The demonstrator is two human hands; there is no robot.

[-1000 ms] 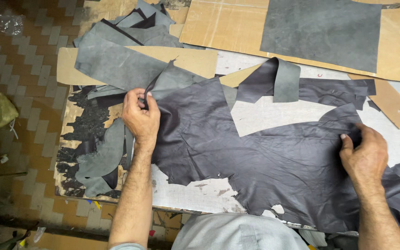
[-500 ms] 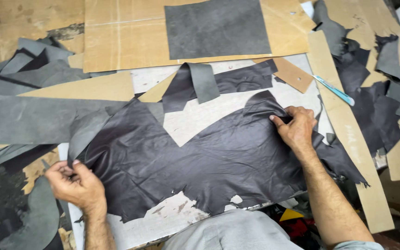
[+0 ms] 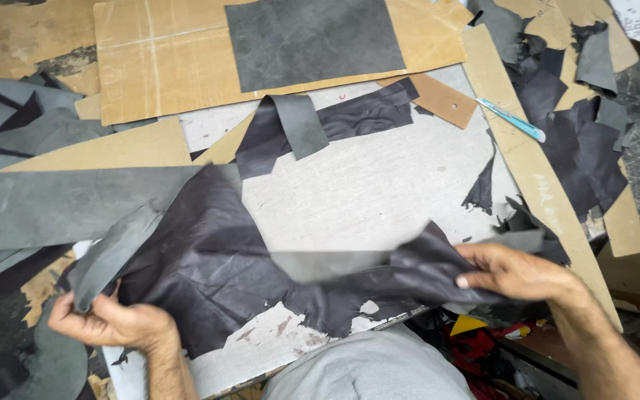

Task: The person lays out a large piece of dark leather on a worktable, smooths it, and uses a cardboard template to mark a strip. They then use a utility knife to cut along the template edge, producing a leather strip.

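So the dark leather sheet (image 3: pixel 216 259) lies across the grey board (image 3: pixel 379 185), bunched toward 6 o'clock. Left hand (image 3: pixel 112 326) at 7 o'clock has its fingers pinched on one edge, right hand (image 3: pixel 516 274) at 4 o'clock grips the other, folded end. It's lifted and rumpled, not spread flat yet. The blue knife (image 3: pixel 511 120) sits untouched at 2 o'clock, so I'd guess cutting hasn't started on this piece.
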